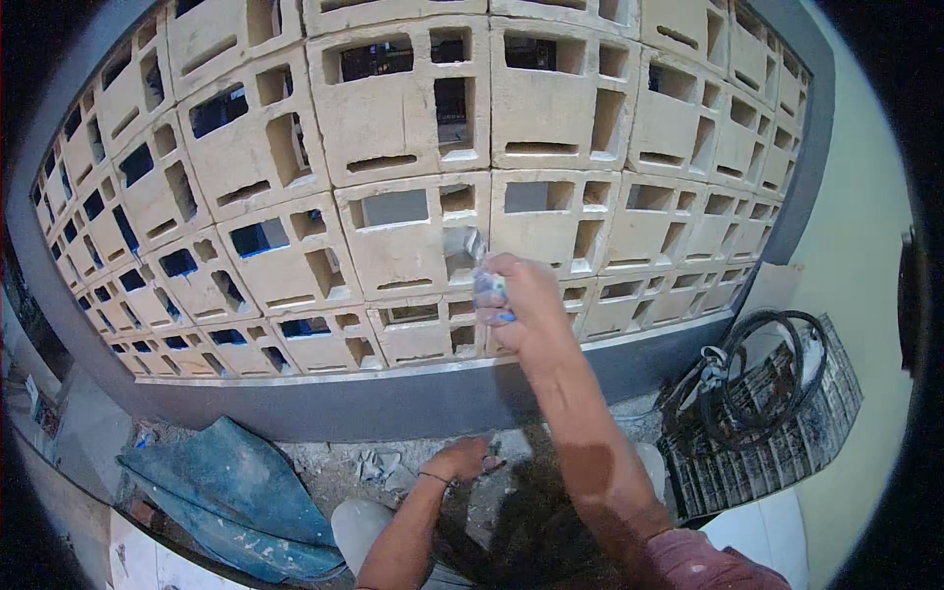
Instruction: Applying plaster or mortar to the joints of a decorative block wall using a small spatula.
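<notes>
Cream pierced blocks point(379, 128), with the right hand point(519, 298) at one opening

Each full block in the middle of the wall has four hollows: one wide, one small and square, one tall, and one narrow slot along the bottom. Blue shows through several wide hollows at the left; two near the middle show plain grey. The right hand is raised to a tall hollow point(458, 267), its fingers curled closed around one small white-and-blue thing point(490, 291). That thing is blurred; its kind, and whether it touches the block, cannot be told.

The left hand point(458, 460) is low over the rubble-strewn ground point(320, 455), with one dark band point(434, 479) at the wrist. Its fingers are partly bent; I cannot tell whether they hold anything.

The right forearm point(568, 393) crosses in front of the lower blocks and the grey base point(393, 408), hiding parts of both. Around the hands are one blue-green sheet point(231, 482), folded on the ground at the left; crumpled pale scraps point(382, 470) near the left hand; and one black hose point(736, 433), coiled on a ridged grey panel point(787, 457) at the right, covering part of it. Beyond stands a pale green wall point(865, 246).
</notes>
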Demonstrator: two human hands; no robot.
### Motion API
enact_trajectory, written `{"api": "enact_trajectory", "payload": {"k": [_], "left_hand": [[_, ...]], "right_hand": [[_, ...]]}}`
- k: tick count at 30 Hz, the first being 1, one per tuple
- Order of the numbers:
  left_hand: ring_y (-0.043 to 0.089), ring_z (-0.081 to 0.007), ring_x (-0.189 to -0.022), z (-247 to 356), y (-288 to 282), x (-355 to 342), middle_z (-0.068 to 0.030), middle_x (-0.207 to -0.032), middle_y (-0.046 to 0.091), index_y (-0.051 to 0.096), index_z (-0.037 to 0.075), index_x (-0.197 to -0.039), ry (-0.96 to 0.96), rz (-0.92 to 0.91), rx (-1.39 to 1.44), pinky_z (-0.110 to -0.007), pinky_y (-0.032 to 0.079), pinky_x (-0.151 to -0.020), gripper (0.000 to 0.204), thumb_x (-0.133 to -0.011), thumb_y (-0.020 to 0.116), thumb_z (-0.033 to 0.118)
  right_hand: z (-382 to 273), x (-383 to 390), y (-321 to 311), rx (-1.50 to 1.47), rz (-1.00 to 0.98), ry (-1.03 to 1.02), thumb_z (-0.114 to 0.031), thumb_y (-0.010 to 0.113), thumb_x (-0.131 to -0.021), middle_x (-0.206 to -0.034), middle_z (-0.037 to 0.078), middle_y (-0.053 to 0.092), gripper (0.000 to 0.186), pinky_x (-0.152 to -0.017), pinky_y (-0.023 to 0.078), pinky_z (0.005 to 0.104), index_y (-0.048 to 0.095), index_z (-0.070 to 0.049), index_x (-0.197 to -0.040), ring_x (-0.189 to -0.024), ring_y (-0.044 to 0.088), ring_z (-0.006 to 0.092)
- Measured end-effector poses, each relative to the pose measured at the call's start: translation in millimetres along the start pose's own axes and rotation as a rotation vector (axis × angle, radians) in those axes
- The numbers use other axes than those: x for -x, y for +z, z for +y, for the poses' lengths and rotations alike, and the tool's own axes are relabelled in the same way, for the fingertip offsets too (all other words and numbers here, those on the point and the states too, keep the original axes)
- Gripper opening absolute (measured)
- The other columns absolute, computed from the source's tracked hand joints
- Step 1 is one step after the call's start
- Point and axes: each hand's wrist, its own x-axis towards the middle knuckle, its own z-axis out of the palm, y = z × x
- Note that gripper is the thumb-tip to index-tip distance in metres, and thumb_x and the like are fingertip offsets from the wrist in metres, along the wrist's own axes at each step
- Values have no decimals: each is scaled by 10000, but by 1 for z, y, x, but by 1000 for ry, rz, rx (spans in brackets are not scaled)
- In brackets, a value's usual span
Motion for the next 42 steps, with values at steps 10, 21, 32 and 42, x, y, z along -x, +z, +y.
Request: {"api": "enact_trajectory", "payload": {"k": [10,21,32,42], "left_hand": [[579,-487,-1162,1,-12,15,-319,-1230,619,461,-14,-1390,-23,134,-10,-518,455,-1022,601,-965,558,400],[548,-465,-1222,33,-29,-11,-326,-1300,574,438,-59,-1395,-57,-44,54,-504,437,-1047,682,-952,576,442],[574,-476,-1176,5,-16,9,-330,-1254,594,489,-69,-1322,-100,37,-15,-529,465,-1002,640,-941,577,439],[549,-454,-1226,1,-6,0,-290,-1302,586,393,-1,-1440,-74,-8,22,-569,445,-1030,691,-958,585,455]], "right_hand": [[15,5,25,224,73,-91,-85,601,-891,-641,30,518,94,-371,334,288,573,-35,-817,-498,486,110],[-28,-13,-43,136,-47,60,-159,650,-868,-698,41,560,129,-370,311,239,632,-35,-895,-504,501,95],[38,-14,-41,1051,-78,-488,-166,575,-923,-706,101,602,220,-531,465,384,645,11,-812,-580,589,218],[101,47,-161,1082,250,-736,-150,557,-983,-678,123,582,183,-581,454,349,611,0,-892,-576,555,250]]}}
